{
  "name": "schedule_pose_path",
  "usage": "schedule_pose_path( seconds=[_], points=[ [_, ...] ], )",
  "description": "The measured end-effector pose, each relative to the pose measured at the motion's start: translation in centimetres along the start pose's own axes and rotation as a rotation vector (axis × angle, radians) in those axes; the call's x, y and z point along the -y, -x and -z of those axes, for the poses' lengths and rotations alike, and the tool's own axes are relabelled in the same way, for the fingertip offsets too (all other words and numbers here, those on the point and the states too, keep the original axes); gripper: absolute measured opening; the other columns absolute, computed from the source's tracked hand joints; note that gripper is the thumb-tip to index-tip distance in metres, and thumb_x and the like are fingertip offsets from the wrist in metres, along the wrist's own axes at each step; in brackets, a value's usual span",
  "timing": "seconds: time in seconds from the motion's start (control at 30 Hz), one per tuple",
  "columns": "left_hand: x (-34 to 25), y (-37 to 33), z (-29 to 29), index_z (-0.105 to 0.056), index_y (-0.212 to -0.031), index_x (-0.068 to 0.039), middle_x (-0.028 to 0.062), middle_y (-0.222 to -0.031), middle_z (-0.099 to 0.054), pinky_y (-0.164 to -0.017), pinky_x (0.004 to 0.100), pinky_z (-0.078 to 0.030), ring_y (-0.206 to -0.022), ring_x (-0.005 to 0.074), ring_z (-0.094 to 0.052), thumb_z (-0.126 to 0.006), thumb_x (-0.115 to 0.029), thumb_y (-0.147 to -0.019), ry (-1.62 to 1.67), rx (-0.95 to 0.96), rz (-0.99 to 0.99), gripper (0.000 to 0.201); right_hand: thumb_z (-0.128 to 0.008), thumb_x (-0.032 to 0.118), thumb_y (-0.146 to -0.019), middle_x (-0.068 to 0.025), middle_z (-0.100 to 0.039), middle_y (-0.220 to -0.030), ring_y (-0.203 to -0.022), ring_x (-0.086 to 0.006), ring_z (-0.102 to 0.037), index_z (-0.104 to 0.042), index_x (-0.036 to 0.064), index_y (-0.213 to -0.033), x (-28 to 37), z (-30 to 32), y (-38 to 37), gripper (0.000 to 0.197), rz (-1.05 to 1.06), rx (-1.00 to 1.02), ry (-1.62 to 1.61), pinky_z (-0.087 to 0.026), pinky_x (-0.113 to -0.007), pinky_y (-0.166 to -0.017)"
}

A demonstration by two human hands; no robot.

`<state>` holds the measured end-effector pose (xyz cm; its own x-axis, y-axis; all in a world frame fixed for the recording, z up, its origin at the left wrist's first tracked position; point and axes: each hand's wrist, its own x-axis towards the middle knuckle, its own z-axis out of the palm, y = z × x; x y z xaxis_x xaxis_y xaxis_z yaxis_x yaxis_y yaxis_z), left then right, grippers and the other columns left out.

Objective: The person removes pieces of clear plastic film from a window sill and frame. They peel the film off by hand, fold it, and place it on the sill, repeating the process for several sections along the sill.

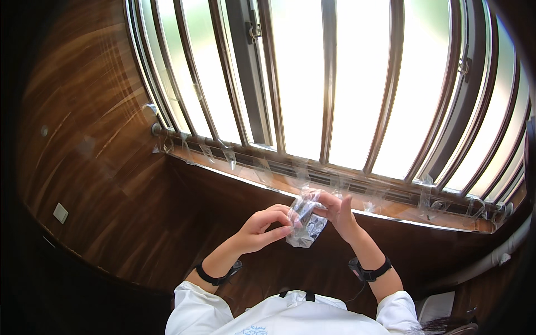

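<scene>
In front of the windowsill, both my hands are at a small, crumpled clear plastic bag (303,230) with grey and whitish patches showing on it. What lies inside, if anything, is too glossy to make out. My left hand (267,225) is closed on the bag's left side, thumb and fingertips pinching its edge. From the other side, my right hand (338,214) has its fingers bent around the upper right of the bag, its thumb pointing up and apart. The bag hangs tilted between them, just below the sill's near edge, and partly covers my fingertips.
Upright brown bars (328,84) stand before a bright window. Clear tape-like strips (229,156) hang along the bottom rail and sill (251,173). Dark wood-patterned panelling (84,139) with a white switch plate (61,213) is at left. A pale pipe (497,257) runs at lower right.
</scene>
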<state>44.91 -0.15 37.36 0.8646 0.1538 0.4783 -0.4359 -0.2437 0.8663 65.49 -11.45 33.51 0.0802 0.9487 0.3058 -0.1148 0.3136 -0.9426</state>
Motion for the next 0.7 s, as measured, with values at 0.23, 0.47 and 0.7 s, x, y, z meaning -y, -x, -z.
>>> schedule_pose_path(
  seconds=[0.23,0.47,0.7],
  points=[
    [-1.9,-0.8,4.8,-0.062,-0.09,0.0,0.009,-0.097,-0.063,-0.091,0.0313,-0.042,-0.108,0.0196,-0.055,-0.055,-0.008,-0.092,-0.291,-0.212,-0.099,0.011,-0.007,0.074,-0.086,-0.0138,-0.067,-0.081,-0.097,-0.0249,-0.058,-0.069,0.0015,-0.073,7.0,-2.6,-12.6,0.096,0.148,-0.164,-0.047,-0.035,-0.042,-0.1],
    [-0.3,-5.4,10.7,-0.058,-0.107,-0.003,0.003,-0.096,-0.062,-0.085,0.0268,-0.044,-0.094,0.0109,-0.056,-0.059,-0.016,-0.092,-0.197,-0.379,-0.07,0.02,-0.015,0.081,-0.081,-0.0098,-0.069,-0.08,-0.097,-0.0228,-0.06,-0.069,0.0069,-0.071,13.2,-4.0,-22.4,0.092,0.287,-0.172,0.158,-0.031,-0.045,-0.099],
    [0.2,-10.4,15.8,-0.056,-0.114,-0.005,0.0044,-0.105,-0.061,-0.093,0.0286,-0.042,-0.099,0.0124,-0.056,-0.066,-0.026,-0.087,-0.212,-0.374,0.04,0.036,-0.022,0.076,-0.085,-0.0115,-0.068,-0.095,-0.1,-0.022,-0.06,-0.068,0.0071,-0.091,14.6,-2.4,-28.0,0.083,0.355,-0.237,0.189,-0.04,-0.044,-0.09]
  ],
)
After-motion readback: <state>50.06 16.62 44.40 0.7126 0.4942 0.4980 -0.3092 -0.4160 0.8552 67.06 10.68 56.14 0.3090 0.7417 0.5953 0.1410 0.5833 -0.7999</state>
